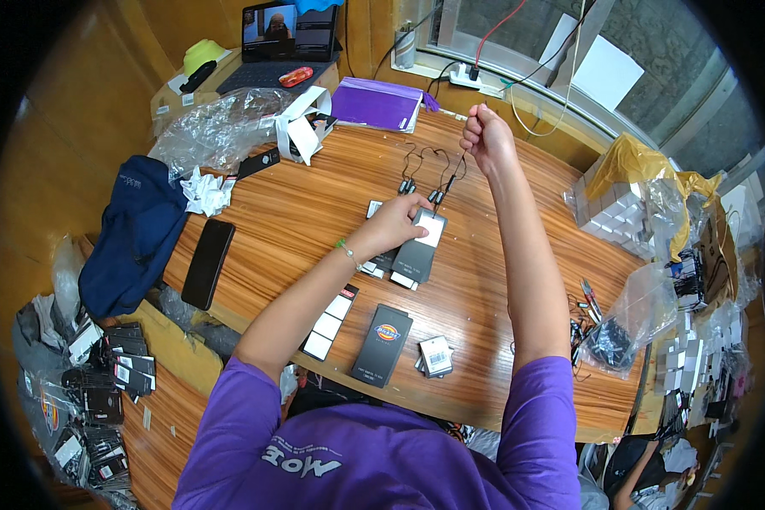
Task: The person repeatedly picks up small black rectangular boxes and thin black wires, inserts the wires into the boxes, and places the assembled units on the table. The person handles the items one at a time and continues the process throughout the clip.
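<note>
My left hand [393, 226] holds down a dark grey hang tag [413, 259] with a white label, its fingers bent over the tag's upper part. Under and beside it lie more tags, partly covered by the hand. Raised beyond them, my right hand [487, 138] is closed in a fist around the end of a black string [461, 166], which runs taut down to the top of the tag. Other looped black strings [411, 161] spread on the table just past my left hand. Closer to me are a stack of dark tags [382, 346], white-labelled tags [322, 337] and small barcode cards [435, 356].
A black phone [208, 264] and navy cloth bag [133, 234] lie at the left. Farther back are clear plastic bags [221, 127], a purple folder [376, 104] and a laptop [287, 38]. Bagged white boxes [614, 210] and bundled strings [610, 344] sit at the right.
</note>
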Tool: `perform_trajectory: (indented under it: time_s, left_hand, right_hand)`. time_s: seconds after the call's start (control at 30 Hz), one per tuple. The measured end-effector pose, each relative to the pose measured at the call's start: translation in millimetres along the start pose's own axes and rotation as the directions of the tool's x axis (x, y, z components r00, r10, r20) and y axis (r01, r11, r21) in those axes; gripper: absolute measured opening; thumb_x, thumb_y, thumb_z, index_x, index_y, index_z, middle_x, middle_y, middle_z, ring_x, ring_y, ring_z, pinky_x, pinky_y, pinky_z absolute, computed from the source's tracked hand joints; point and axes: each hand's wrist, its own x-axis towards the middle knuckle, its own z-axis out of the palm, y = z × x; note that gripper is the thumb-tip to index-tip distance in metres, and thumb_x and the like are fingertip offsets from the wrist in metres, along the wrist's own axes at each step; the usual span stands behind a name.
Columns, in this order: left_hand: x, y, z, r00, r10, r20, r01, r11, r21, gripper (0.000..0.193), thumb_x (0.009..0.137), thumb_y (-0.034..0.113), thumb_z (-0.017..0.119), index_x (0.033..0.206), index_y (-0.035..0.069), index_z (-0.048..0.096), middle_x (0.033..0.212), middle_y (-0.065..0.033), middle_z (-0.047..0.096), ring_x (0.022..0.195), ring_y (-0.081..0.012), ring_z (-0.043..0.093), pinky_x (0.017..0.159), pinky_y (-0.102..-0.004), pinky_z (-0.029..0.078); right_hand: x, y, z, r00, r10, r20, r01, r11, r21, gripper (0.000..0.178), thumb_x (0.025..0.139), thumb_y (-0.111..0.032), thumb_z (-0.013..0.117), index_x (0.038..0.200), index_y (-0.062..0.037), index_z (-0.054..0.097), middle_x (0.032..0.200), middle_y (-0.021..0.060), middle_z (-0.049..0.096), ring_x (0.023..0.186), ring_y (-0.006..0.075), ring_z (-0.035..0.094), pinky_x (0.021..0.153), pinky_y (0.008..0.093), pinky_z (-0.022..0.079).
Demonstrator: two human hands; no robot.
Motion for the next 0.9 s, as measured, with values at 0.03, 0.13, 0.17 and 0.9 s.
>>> perform_trajectory:
  time_s: [0.03,0.13,0.17,0.9]
  left_hand:
    - [0.8,0.8,1.0,1.000,-0.004,0.010,0.003,0.999,0.032,0.038,0.073,0.002,0.067,0.108,0.002,0.052,0.082,-0.0059,0.060,0.074,-0.0118,0.058,0.066,-0.0237,0.048]
    - [-1.9,10.3,3.4,0.997,0.072,-0.023,-0.063,0.961,0.269,0.038,0.071,0.006,0.069,0.106,0.004,0.055,0.087,-0.0072,0.056,0.080,-0.0151,0.056,0.073,-0.0266,0.047]
    - [-3.2,11.4,3.5,0.993,0.115,-0.041,-0.092,0.925,0.370,0.038,0.070,0.007,0.070,0.105,0.004,0.056,0.089,-0.0081,0.055,0.083,-0.0173,0.055,0.076,-0.0284,0.046]
    - [-113.0,29.7,-34.0,0.980,0.154,-0.128,-0.067,0.856,0.512,0.050,0.074,0.032,0.068,0.115,0.006,0.055,0.113,-0.0094,0.047,0.105,-0.0273,0.040,0.093,-0.0383,0.034]
  right_hand:
    - [3.4,1.6,-3.2,1.000,0.006,0.008,-0.005,1.000,-0.006,0.023,0.096,-0.023,0.033,0.080,-0.0088,0.043,0.054,-0.0022,0.033,0.044,0.0096,0.028,0.042,0.0251,0.028]
    - [10.4,5.6,-11.6,1.000,0.026,-0.003,-0.026,1.000,-0.014,0.024,0.095,-0.023,0.033,0.080,-0.0083,0.044,0.053,-0.0021,0.033,0.044,0.0098,0.029,0.042,0.0253,0.028]
    - [14.2,9.2,-13.5,0.999,0.049,-0.003,-0.049,0.999,-0.008,0.024,0.095,-0.023,0.033,0.080,-0.0082,0.044,0.054,-0.0019,0.033,0.044,0.0099,0.029,0.042,0.0254,0.028]
    - [66.6,80.5,-51.6,0.983,0.152,-0.107,-0.173,0.962,-0.214,0.015,0.091,-0.012,0.040,0.095,-0.0022,0.051,0.069,0.0049,0.055,0.057,0.0138,0.050,0.050,0.0261,0.042]
